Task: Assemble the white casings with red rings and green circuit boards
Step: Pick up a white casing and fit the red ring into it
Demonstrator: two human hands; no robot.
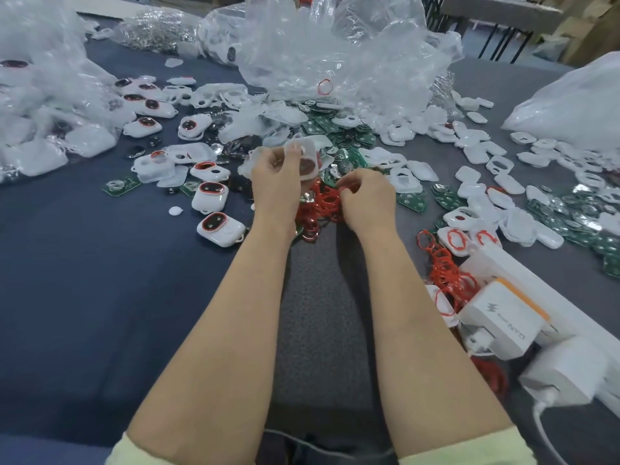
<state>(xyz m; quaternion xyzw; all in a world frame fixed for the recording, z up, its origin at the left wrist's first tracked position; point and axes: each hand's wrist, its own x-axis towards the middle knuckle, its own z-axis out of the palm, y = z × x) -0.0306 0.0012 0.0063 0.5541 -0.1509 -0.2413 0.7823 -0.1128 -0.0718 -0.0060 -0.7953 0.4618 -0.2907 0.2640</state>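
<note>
My left hand (275,176) grips a white casing (307,156) and holds it tilted up just above the table (100,263). I cannot tell whether a ring already sits in it. My right hand (365,199) is curled down into the tangle of red rings (322,206) just below the casing, fingertips pinching at one or a few of them. I judge that I am in the middle of one unit, fetching a ring to seat in this casing. At 9 o'clock from my hands lie the finished pieces (214,196), a small scatter of closed white cases with red-rimmed windows, so a modest batch looks done. Far more seems left. The heap of green circuit boards (335,129) sits at 12 o'clock, and loose empty shells (476,156) spread from 1 to 3 o'clock. A second clump of rings (449,270) lies at 4 o'clock beside a white charger (503,317). Clear plastic bags (318,45) at 12 and 10 o'clock hold still more parts, so I reckon most of the work is ahead of me.
</note>
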